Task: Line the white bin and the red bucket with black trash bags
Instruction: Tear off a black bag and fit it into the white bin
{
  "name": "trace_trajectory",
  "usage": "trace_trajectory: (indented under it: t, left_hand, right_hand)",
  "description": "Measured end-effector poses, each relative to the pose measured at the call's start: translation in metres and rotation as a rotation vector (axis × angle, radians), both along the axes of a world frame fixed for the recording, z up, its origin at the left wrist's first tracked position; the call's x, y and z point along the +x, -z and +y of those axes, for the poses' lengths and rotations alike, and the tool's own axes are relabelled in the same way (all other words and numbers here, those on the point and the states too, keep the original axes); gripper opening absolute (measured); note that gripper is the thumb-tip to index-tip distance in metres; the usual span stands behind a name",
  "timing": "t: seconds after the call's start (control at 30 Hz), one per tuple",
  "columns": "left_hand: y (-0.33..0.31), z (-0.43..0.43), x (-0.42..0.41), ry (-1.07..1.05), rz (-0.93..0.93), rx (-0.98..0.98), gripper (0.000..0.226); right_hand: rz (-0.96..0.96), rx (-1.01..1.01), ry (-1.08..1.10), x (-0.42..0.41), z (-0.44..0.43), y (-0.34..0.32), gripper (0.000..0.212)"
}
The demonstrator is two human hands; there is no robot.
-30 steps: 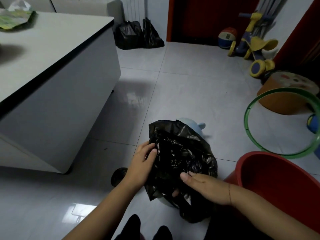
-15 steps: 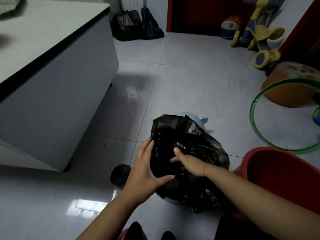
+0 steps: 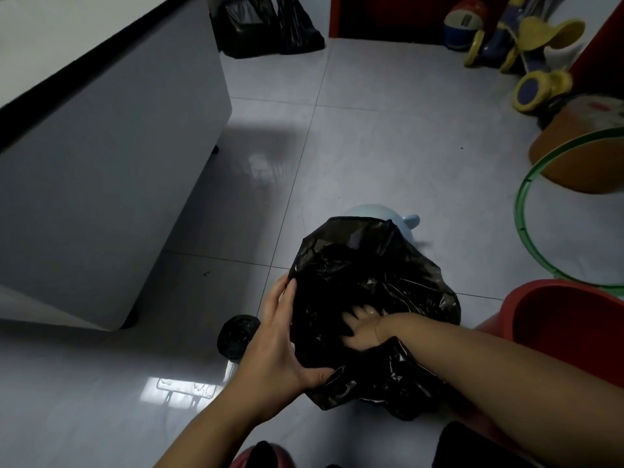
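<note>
Fingers of the right hand (image 3: 362,328) are spreading flat and wide apart inside the mouth of the black trash bag (image 3: 371,265), pressing the film downward and holding nothing. Head view: a second earlier this hand was lying on the bag's near outer face, and half a second ago it was just entering the opening. Now the wrist is crossing the near lip, which suggests the liner is being pushed down into the white bin (image 3: 369,211), whose pale top and side lug are showing only beyond the bag's far edge. The left hand (image 3: 283,342) is bracing the bag's left flank, fingers straight against the film, thumb splayed along the near edge, forearm rising from the lower frame. Bin and bag are standing on the floor (image 3: 388,146), toward its near edge. The red bucket (image 3: 557,319) is standing just to their right, not yet lined. A roll of bags (image 3: 236,336) is lying just left of the left hand. By this reading the first lining is under way, with the rim cuff and the bucket remaining.
</note>
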State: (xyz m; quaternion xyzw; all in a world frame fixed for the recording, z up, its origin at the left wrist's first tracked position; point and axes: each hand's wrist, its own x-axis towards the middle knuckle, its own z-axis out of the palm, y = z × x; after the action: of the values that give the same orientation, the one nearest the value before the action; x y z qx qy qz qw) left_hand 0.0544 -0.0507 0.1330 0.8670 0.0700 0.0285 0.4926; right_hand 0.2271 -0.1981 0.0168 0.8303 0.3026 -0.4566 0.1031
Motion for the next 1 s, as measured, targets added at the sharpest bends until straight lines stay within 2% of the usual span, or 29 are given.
trace_trajectory:
  t: [0.13, 0.23, 0.3, 0.4, 0.47, 0.53, 0.6, 0.73, 0.87, 1.0]
  left_hand:
    - [0.005, 0.009, -0.006, 0.038, 0.046, 0.048, 0.126]
    - [0.014, 0.018, -0.012, 0.071, 0.142, 0.063, 0.136]
    - [0.018, 0.023, -0.013, 0.079, 0.176, 0.070, 0.139]
    - [0.021, 0.024, -0.011, 0.094, 0.180, 0.082, 0.140]
    - [0.022, 0.023, -0.008, 0.094, 0.174, 0.114, 0.139]
    - [0.023, 0.024, -0.006, 0.087, 0.171, 0.168, 0.141]
    - [0.022, 0.025, -0.004, 0.082, 0.173, 0.207, 0.143]
    - [0.021, 0.025, -0.005, 0.088, 0.183, 0.277, 0.147]
    - [0.019, 0.023, -0.005, 0.080, 0.201, 0.381, 0.146]
    - [0.020, 0.019, -0.004, 0.061, 0.214, 0.403, 0.148]
  right_hand:
    - [0.044, 0.025, -0.002, -0.001, 0.000, -0.014, 0.083]
    - [0.109, 0.092, -0.010, -0.002, -0.002, -0.059, 0.083]
    - [0.120, 0.195, 0.011, -0.009, -0.012, -0.101, 0.069]
    - [0.077, 0.462, 0.111, -0.034, -0.040, -0.152, 0.038]
    - [0.016, 0.641, 0.184, -0.059, -0.062, -0.169, 0.026]
    - [-0.107, 0.737, 0.120, -0.079, -0.082, -0.172, 0.032]
    - [-0.186, 0.738, 0.012, -0.093, -0.097, -0.166, 0.038]
    - [-0.288, 0.751, -0.059, -0.112, -0.116, -0.151, 0.034]
    - [-0.371, 0.788, 0.117, -0.120, -0.134, -0.135, 0.058]
    - [-0.413, 0.835, 0.410, -0.114, -0.140, -0.125, 0.062]
